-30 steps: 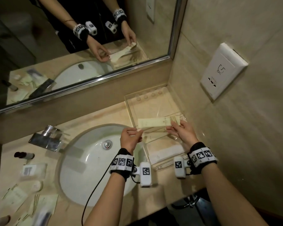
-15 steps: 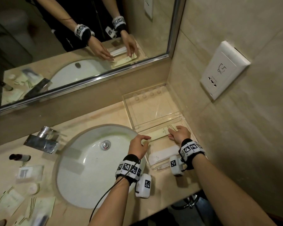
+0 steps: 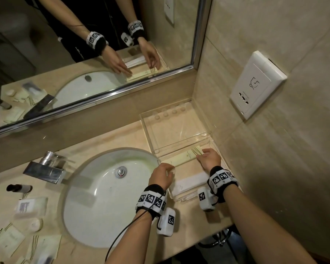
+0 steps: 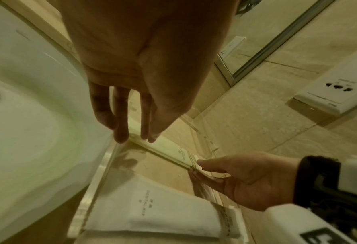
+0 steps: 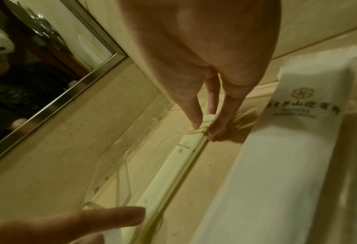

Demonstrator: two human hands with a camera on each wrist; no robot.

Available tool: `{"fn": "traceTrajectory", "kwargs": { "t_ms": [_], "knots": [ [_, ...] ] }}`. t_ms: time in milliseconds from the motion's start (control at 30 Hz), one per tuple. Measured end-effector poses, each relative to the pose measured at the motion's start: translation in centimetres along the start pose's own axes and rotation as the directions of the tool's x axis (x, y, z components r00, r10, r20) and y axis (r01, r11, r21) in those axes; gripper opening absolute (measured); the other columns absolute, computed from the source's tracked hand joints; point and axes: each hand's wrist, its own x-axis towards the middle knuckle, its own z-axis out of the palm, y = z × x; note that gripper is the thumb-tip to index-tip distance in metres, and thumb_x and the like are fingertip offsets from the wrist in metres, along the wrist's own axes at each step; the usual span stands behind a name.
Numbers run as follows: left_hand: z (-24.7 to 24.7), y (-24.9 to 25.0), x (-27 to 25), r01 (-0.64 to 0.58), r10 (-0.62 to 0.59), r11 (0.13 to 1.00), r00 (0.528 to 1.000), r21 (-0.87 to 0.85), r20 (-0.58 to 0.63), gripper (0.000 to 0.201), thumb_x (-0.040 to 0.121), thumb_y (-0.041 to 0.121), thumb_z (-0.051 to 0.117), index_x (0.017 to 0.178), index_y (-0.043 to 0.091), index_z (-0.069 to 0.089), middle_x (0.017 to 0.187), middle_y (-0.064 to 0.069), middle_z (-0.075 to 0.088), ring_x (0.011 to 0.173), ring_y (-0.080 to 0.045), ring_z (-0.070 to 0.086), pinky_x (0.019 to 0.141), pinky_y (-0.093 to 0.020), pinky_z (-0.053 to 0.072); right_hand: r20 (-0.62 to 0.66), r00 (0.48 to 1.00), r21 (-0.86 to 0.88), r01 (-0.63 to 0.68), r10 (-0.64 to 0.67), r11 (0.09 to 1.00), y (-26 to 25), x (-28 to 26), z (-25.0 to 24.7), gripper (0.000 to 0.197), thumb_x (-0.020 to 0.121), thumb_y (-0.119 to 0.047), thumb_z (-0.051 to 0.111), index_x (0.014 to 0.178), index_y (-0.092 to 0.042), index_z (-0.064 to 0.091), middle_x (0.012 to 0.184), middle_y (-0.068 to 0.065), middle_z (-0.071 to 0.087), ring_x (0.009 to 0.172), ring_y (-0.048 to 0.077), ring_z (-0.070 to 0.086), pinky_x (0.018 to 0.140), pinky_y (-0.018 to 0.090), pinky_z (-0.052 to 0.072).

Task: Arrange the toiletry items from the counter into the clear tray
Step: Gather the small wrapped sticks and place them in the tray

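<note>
**Q:** Toiletry packet [image 3: 183, 156], long and pale green — where does it lie?

**A:** Inside the clear tray [image 3: 148, 134], flat against the divider, spanning the gap between the two hands. The right hand [image 3: 210, 159] pinches its far end between thumb and fingertips [image 5: 196, 122]. The left hand [image 3: 161, 177] has its fingers nearly straight and holds nothing; whether their tips [image 4: 121, 137] touch the packet's near end cannot be told.

**Q:** How is this step best finished?

**A:** Judged from the layout: press both ends down evenly so that the packet sits parallel to the divider, then let go of the right-hand pinch straight upward, without dragging the sachet askew.

**Q:** What else is about?

**A:** A white dental kit pouch [image 4: 148, 209] lies in the same tray compartment, just nearer the wrists than the packet. Well to the left of the left hand, past the sink [image 3: 95, 199], more sachets [image 3: 44, 246], a small dark bottle [image 3: 19, 188] and a round cap-like item [image 3: 35, 223] wait on the counter [image 3: 107, 139].

**Q:** Any obstruction?

**A:** The tray's transparent walls are hard to see and sit close to the wall corner on the right hand's side; fingers may catch on a rim. The left wrist cable [image 3: 126, 231] hangs over the basin.
</note>
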Motion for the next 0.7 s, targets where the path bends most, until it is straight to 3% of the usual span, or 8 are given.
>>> {"fn": "traceTrajectory", "kwargs": {
  "t_ms": [167, 300, 433, 700],
  "knots": [
    [0.0, 0.2, 0.1, 0.008, -0.007, 1.000, 1.000, 0.014, -0.025, 0.024, 0.092, 0.018, 0.056, 0.113, 0.019, 0.068, 0.122, 0.004, 0.063, 0.114, -0.016, 0.058, 0.101, -0.030, 0.044, 0.035, 0.998, 0.093, -0.063, 0.060, 0.994, 0.4, 0.4, 0.1, 0.040, 0.078, -0.010, 0.076, 0.115, -0.009, 0.063, 0.107, 0.010, 0.068, 0.103, 0.026, 0.065, 0.096, 0.036, 0.052],
    [0.4, 0.5, 0.2, 0.082, -0.083, 0.996, 0.996, 0.045, 0.027, 0.020, 0.092, 0.022, 0.055, 0.103, 0.021, 0.072, 0.112, 0.002, 0.071, 0.107, -0.017, 0.063, 0.093, -0.029, 0.048, 0.068, 0.988, 0.171, -0.147, 0.137, 0.974, 1.1, 1.2, 0.4, 0.038, 0.064, -0.012, 0.078, 0.098, -0.019, 0.062, 0.103, 0.012, 0.071, 0.096, 0.026, 0.070, 0.091, 0.039, 0.057],
    [0.4, 0.8, 0.3, 0.104, -0.106, 0.992, 0.994, 0.069, 0.022, 0.025, 0.094, 0.021, 0.054, 0.113, 0.018, 0.069, 0.117, 0.000, 0.070, 0.111, -0.018, 0.062, 0.098, -0.031, 0.047, 0.100, 0.987, 0.199, -0.146, 0.128, 0.969, 2.2, 2.9, 1.2, 0.043, 0.052, -0.021, 0.078, 0.087, -0.027, 0.055, 0.103, 0.014, 0.071, 0.093, 0.029, 0.071, 0.089, 0.042, 0.058],
    [-0.1, 1.1, 0.0, 0.096, -0.096, 0.995, 0.995, 0.017, 0.016, 0.022, 0.093, 0.021, 0.057, 0.111, 0.016, 0.068, 0.114, -0.001, 0.069, 0.108, -0.018, 0.062, 0.097, -0.029, 0.047, 0.129, 0.985, 0.195, -0.137, 0.114, 0.971, 2.5, 3.0, 0.5, 0.040, 0.064, -0.018, 0.081, 0.093, -0.024, 0.055, 0.105, 0.014, 0.072, 0.093, 0.027, 0.072, 0.092, 0.041, 0.056]
  ]
}}
